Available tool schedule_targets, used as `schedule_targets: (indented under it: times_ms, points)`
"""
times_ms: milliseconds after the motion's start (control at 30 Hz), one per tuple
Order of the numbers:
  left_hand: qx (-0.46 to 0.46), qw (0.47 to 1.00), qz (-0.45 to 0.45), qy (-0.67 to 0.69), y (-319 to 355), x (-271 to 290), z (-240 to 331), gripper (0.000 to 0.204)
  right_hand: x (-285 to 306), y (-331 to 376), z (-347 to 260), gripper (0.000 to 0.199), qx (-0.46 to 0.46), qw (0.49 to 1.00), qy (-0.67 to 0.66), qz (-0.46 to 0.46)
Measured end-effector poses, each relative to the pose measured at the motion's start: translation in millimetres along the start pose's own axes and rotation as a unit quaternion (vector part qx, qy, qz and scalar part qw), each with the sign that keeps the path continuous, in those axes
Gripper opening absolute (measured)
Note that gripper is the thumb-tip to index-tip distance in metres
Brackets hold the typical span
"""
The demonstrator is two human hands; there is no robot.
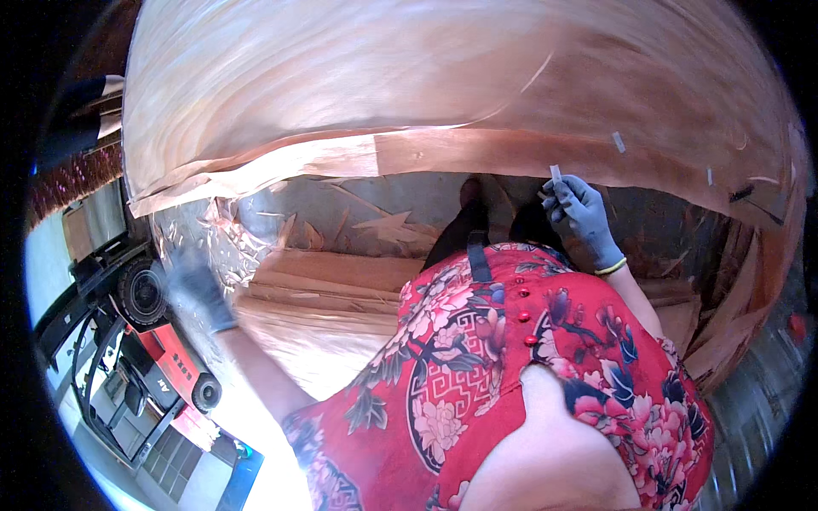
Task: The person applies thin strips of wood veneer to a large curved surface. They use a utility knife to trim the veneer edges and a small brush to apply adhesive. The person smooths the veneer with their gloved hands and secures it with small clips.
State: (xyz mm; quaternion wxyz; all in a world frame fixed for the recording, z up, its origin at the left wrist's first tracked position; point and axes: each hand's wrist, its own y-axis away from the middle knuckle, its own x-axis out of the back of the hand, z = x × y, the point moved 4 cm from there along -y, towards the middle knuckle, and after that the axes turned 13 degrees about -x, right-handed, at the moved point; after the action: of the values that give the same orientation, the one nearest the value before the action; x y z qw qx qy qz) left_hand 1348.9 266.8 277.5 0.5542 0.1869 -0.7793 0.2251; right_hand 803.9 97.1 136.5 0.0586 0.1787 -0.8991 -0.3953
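Across from me lies a broad stack of thin wood veneer sheets [341, 77], its near edge slightly wavy, with a long strip of veneer [298, 159] along it. At that near edge my right hand [578, 211], in a grey glove, is closed with thumb and fingers pinching a small whitish piece of tape [555, 173]. Similar pieces of tape [619, 141] lie on the veneer farther right. My left hand [196, 285], also gloved, is out to the left over the floor, apart from the stack. Motion smears its fingers, so its grip does not show.
Torn veneer scraps [234, 234] litter the floor under the stack's edge. Behind me lies a lower pile of veneer sheets [332, 277]. A red forklift [175, 362] stands at the left, near a brush with reddish bristles [77, 183]. A small dark object [743, 192] sits at the stack's right end.
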Motion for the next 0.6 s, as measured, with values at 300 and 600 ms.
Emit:
schedule_targets:
  times_ms: [300, 600]
  points:
    - [-0.245, 0.953, 0.101, 0.146, -32.0, -80.8, 186.4, 0.062, -15.2, 2.1, -30.2, 0.019, 0.025, 0.999, 0.041, -0.02]
    - [-0.344, 0.929, 0.111, 0.082, -41.2, -85.2, 186.6, 0.061, 0.2, -9.5, -24.9, 0.021, 0.046, 0.999, 0.007, 0.026]
